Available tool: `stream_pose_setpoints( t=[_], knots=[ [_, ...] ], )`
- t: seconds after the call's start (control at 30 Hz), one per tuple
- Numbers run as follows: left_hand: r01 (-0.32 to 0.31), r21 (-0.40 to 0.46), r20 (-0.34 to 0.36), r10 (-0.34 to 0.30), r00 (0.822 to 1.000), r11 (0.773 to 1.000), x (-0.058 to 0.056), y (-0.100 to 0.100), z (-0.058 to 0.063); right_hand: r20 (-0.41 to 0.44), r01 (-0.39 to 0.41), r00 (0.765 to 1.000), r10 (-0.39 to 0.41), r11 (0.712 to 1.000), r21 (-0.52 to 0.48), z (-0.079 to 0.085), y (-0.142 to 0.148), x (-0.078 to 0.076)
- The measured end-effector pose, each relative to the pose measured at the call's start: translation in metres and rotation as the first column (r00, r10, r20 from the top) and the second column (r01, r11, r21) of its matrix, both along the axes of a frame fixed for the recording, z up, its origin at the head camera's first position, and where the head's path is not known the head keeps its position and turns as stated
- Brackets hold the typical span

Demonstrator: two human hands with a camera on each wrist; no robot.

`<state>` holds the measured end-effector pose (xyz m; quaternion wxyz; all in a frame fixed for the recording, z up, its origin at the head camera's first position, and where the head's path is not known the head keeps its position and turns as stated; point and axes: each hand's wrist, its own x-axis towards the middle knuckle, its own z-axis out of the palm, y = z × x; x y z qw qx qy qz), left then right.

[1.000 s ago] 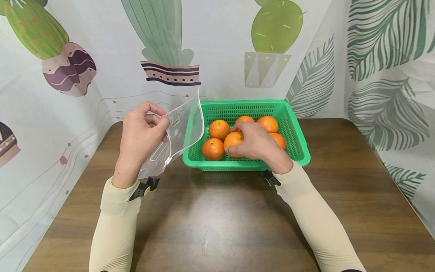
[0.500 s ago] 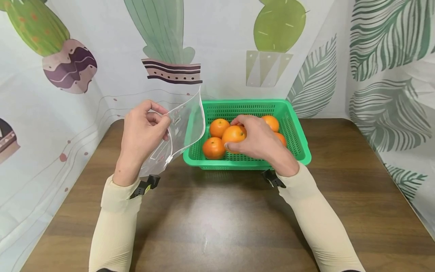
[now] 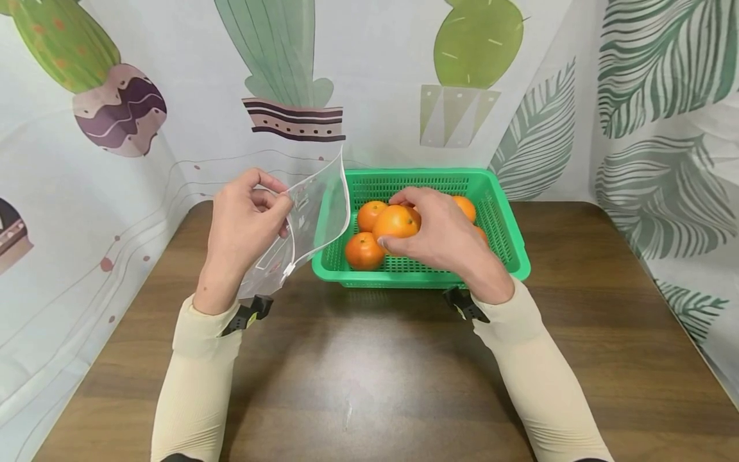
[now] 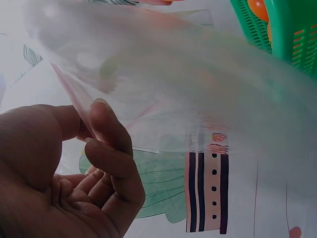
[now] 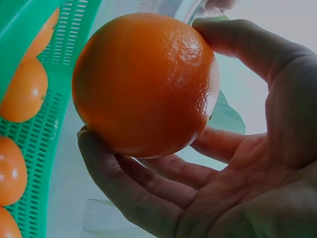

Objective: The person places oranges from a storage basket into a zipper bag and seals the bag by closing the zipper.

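Observation:
My left hand point(image 3: 242, 224) pinches the edge of a clear zip bag point(image 3: 317, 205) between thumb and fingers. The bag's mouth gapes toward the basket, and its white slider hangs at the lower corner. In the left wrist view the clear film point(image 4: 168, 89) spreads above the curled fingers point(image 4: 114, 168). My right hand point(image 3: 444, 228) grips an orange point(image 3: 396, 222) over the green basket point(image 3: 404, 277). The right wrist view shows thumb and fingers wrapped round that orange point(image 5: 146, 84). Under and beside the hand, more oranges lie in the basket, partly hidden by it.
One orange point(image 3: 365, 251) sits at the basket's front left, another point(image 3: 372, 215) behind it, and one point(image 3: 464, 208) at the back right. The basket stands on a brown wooden table point(image 3: 358, 372), close to a printed cloth backdrop point(image 3: 381, 77).
My right hand has lifted the orange up from among the others in the basket. The left hand and the bag have stayed nearly still.

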<state>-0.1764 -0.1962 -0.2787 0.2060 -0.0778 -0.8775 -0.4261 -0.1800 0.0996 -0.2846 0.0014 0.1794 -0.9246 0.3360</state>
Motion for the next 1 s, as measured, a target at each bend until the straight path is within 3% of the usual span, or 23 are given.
stream_pose_setpoints(
  t=[1.0],
  knots=[
    [-0.001,-0.012,-0.006,0.001,1.0,1.0,0.0,0.002,0.001,-0.042,-0.016,0.999,0.011,0.992,-0.124,0.02,-0.004,0.013]
  ],
)
